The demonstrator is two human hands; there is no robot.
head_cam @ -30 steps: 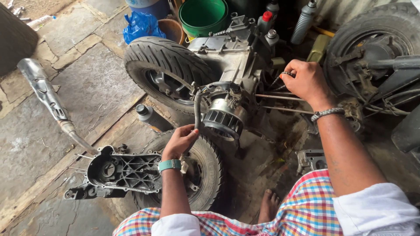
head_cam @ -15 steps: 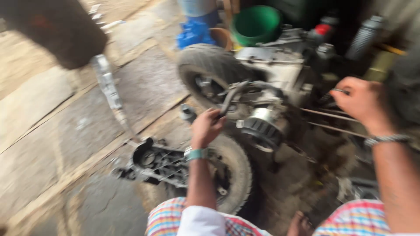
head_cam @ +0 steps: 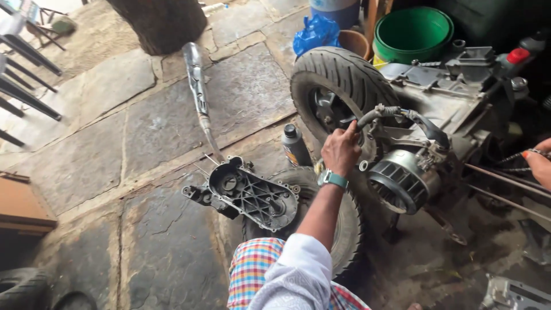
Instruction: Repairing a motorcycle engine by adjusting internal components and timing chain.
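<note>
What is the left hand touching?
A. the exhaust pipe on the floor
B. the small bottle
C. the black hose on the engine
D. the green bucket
C: the left hand reaches up with its fingers at the end of the black hose that curves over the engine, beside the tyre; bucket, pipe and bottle lie apart from it.

Tyre [head_cam: 344, 74]: matt black rubber, grooved tread. Engine casing [head_cam: 442, 92]: dull grey cast metal, grimy. Fan cover [head_cam: 402, 181]: ribbed bare metal, faint sheen. Hose [head_cam: 396, 115]: black rubber. Crankcase cover [head_cam: 252, 195]: matt dark metal. Bucket [head_cam: 413, 31]: smooth green plastic. Floor [head_cam: 143, 132]: rough stone slabs.
</note>
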